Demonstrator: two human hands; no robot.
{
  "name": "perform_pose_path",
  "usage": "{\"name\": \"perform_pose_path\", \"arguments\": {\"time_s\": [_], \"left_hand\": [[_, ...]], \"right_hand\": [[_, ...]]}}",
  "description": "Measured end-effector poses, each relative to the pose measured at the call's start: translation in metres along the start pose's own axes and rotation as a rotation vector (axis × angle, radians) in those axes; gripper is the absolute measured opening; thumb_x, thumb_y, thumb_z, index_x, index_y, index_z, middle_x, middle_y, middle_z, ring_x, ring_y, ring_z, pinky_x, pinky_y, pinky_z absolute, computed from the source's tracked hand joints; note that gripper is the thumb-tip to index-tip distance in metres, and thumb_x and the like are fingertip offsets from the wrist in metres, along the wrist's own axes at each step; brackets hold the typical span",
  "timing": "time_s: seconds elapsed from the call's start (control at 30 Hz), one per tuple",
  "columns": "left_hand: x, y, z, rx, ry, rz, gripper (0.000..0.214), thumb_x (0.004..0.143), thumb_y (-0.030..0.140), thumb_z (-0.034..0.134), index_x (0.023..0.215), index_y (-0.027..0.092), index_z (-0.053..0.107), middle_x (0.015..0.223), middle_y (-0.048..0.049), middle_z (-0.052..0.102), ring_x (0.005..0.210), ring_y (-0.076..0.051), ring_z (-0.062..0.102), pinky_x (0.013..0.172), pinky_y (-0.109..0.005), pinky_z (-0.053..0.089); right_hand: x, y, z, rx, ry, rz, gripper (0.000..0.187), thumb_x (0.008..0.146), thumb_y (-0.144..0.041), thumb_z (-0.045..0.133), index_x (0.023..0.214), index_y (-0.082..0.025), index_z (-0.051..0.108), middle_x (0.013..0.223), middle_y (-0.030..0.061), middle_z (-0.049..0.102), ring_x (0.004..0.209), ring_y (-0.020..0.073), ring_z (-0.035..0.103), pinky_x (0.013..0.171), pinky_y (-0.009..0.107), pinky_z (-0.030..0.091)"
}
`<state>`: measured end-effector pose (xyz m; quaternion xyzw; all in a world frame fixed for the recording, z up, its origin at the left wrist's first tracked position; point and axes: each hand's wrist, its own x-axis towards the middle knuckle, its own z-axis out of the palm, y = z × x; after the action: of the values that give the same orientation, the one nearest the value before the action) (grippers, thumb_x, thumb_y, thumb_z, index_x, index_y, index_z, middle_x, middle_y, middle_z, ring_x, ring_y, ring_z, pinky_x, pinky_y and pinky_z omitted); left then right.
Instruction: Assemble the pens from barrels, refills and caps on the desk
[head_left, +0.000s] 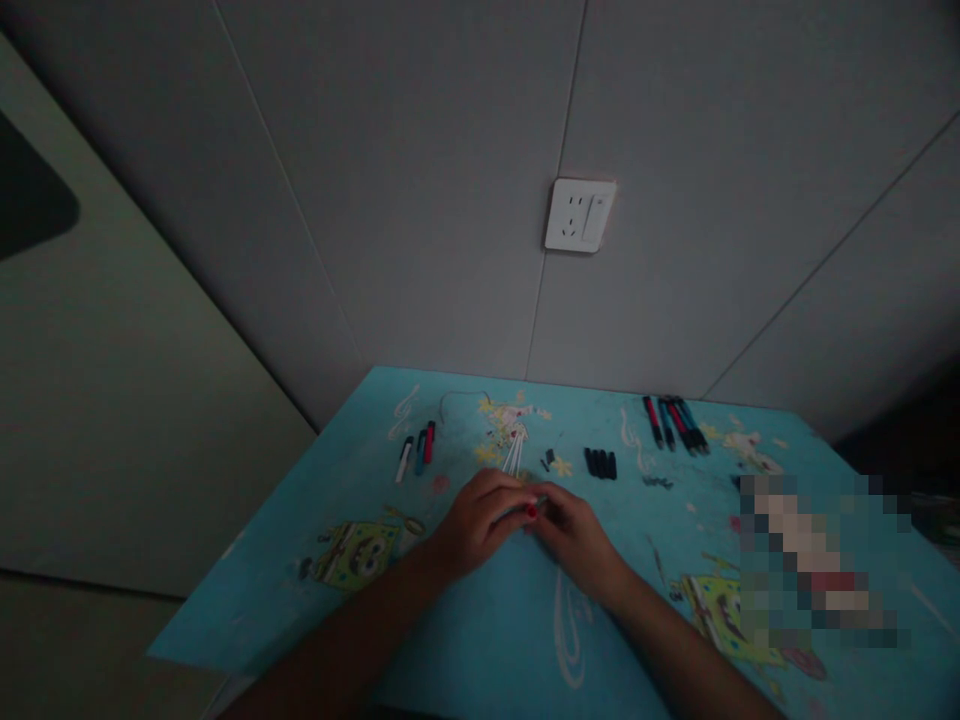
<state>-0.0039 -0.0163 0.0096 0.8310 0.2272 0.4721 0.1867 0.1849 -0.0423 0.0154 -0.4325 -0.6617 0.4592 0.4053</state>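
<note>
Left hand [480, 522] and right hand [576, 532] meet, fingertips pinching a small item [534, 507]; wrists resting on the tabletop [465, 640] should steady it

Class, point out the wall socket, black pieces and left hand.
wall socket [579, 214]: head view, middle of white plate.
black pieces [601, 463]: head view, middle of row.
left hand [480, 522]: head view, its back.

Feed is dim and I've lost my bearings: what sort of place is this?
Probably a room at home, maybe a child's: blue cartoon-printed tabletop, pens laid out in groups, wall socket on a grey panelled wall.
</note>
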Motion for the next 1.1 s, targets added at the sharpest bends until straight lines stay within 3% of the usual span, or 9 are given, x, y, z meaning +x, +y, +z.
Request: {"name": "perform_pose_path", "arguments": {"time_s": [0.3,0.77,0.97,1.1], "left_hand": [[0.001,0.006,-0.003,0.033,-0.004,0.057,0.026,0.089,0.018,0.060,0.115,0.020,0.060,0.099,-0.0073,0.064,0.092,-0.018,0.059,0.081,-0.034,0.050],[0.004,0.009,-0.005,0.016,0.016,0.072,0.026,0.088,0.018,0.063,0.114,0.021,0.060,0.097,-0.0056,0.064,0.090,-0.017,0.059,0.083,-0.033,0.049],[0.005,0.009,-0.005,-0.073,0.053,0.040,0.026,0.090,0.015,0.059,0.115,0.019,0.057,0.106,-0.0086,0.066,0.100,-0.019,0.061,0.088,-0.035,0.050],[0.007,0.010,-0.007,-0.127,0.137,0.038,0.023,0.092,0.014,0.053,0.114,0.019,0.053,0.111,-0.0100,0.067,0.105,-0.020,0.061,0.091,-0.039,0.048]], "right_hand": [[0.000,-0.003,-0.001,0.002,-0.045,-0.018,0.018,0.088,-0.027,0.060,0.104,-0.019,0.064,0.091,0.0029,0.068,0.083,0.0175,0.062,0.076,0.029,0.050],[0.000,-0.004,-0.002,-0.057,-0.070,0.005,0.018,0.090,-0.030,0.059,0.102,-0.018,0.065,0.085,0.0022,0.067,0.078,0.0167,0.061,0.072,0.028,0.049],[-0.001,-0.002,-0.006,-0.255,-0.016,-0.058,0.020,0.090,-0.034,0.059,0.102,-0.020,0.067,0.082,0.0024,0.066,0.070,0.0160,0.058,0.066,0.027,0.047],[0.015,0.004,-0.023,-0.436,0.066,-0.103,0.025,0.091,-0.038,0.056,0.104,-0.020,0.068,0.087,0.0052,0.068,0.073,0.0176,0.060,0.068,0.029,0.047]]}}
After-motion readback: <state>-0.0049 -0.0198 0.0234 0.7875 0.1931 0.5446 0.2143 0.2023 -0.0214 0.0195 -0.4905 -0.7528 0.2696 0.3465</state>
